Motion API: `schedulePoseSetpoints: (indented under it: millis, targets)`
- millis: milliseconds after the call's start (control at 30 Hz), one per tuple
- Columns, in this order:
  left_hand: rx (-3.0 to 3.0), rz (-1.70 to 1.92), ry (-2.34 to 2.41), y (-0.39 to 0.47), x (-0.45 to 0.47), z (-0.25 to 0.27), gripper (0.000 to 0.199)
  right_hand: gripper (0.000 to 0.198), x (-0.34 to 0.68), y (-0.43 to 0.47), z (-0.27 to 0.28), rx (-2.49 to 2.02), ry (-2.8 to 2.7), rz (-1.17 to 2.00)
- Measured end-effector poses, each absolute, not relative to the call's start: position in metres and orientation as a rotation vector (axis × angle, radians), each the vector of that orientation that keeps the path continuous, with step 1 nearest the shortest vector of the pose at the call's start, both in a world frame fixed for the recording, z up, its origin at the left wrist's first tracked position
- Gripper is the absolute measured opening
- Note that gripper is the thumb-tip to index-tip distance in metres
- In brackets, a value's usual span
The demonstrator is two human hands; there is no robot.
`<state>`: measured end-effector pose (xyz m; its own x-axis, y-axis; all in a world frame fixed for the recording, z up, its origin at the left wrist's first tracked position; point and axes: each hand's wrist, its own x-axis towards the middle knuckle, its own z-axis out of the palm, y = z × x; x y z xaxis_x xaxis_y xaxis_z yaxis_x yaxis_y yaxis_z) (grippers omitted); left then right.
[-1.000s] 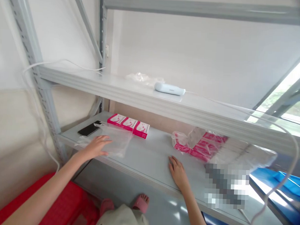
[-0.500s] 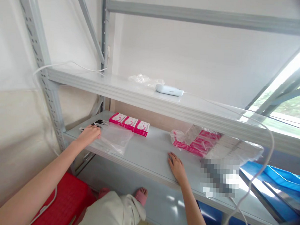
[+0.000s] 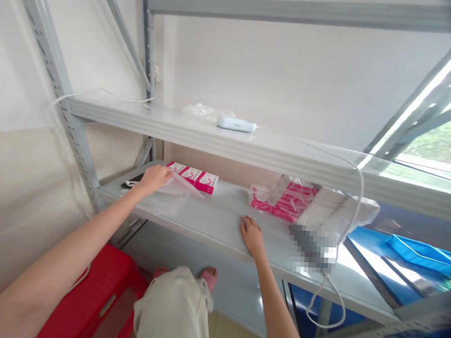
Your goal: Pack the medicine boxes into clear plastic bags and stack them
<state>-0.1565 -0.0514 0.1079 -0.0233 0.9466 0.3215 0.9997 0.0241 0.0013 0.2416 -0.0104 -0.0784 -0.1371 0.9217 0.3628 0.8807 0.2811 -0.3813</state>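
My left hand (image 3: pixel 156 179) is closed on one edge of a clear plastic bag (image 3: pixel 170 199), which is partly lifted off the lower shelf. Right behind the bag stands a row of three pink-and-white boxes (image 3: pixel 193 175), partly covered at the left by my fingers. A dark flat thing with a white cord (image 3: pixel 129 184) lies beside my left wrist. On the bare grey shelf surface, my right hand (image 3: pixel 252 234) rests palm down with its fingers out. Farther right, several more pink boxes (image 3: pixel 295 199) lie wrapped in clear plastic.
Above runs an upper shelf (image 3: pixel 149 121) with a white device (image 3: pixel 237 124) and crumpled plastic (image 3: pixel 203 110). A white cable (image 3: pixel 360 190) hangs down at the right, near a blurred-out item (image 3: pixel 313 247) and blue trays (image 3: pixel 419 252). Below left is a red stool (image 3: pixel 104 278).
My left hand has moved up and rightward toward the box row, raising the bag's edge. My right hand stays on the shelf. The whole view has shifted slightly.
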Motion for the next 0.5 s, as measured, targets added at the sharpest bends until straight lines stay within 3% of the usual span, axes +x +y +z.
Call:
schedulePoseSetpoints:
  millis: [267, 500]
  targets:
    - [-2.636, -0.194, -1.671, -0.081, 0.056, 0.038, 0.032, 0.057, 0.239, -0.026, -0.074, -1.345, -1.652, 0.858]
    - [-2.877, -0.219, -1.637, -0.104, 0.119, -0.009, 0.052, 0.048, 0.258, -0.005, -0.073, -1.689, -1.493, 0.648]
